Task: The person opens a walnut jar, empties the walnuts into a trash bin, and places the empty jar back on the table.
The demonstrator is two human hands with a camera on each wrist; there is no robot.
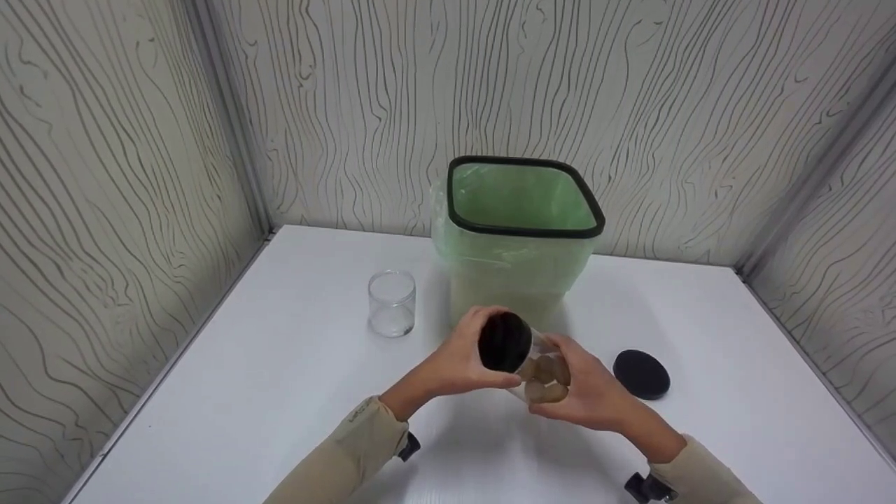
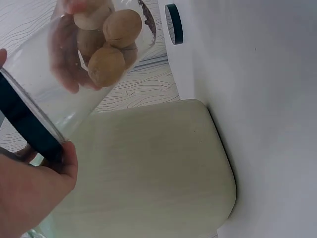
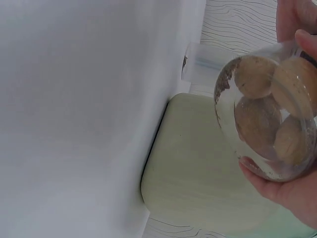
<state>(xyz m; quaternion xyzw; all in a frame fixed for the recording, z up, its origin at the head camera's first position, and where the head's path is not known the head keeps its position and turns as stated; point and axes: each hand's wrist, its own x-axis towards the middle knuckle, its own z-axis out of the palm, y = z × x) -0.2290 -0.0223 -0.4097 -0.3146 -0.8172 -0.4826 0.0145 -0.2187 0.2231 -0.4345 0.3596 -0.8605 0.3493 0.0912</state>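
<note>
Both hands hold a clear jar [image 2: 37, 64] tilted above the white table, in front of the bin. My left hand [image 1: 458, 357] grips the jar's black lid [image 1: 504, 341], its thumb along the lower edge and its fingers over the top. The lid sits on the jar's mouth. My right hand [image 1: 595, 395] is wrapped round the jar's body near its bottom. Several roundish brown pieces [image 3: 257, 124] lie gathered at the bottom end, seen through the wall. Dark specks cling to the rim of the base in the right wrist view.
A pale bin [image 1: 507, 290] with a black rim and a green liner bag [image 1: 525, 192] stands behind the hands. To its left stands a second clear jar [image 1: 392, 308] without a lid. Another black lid [image 1: 642, 374] lies flat at the right. Wood-patterned walls [image 1: 350, 105] enclose the table.
</note>
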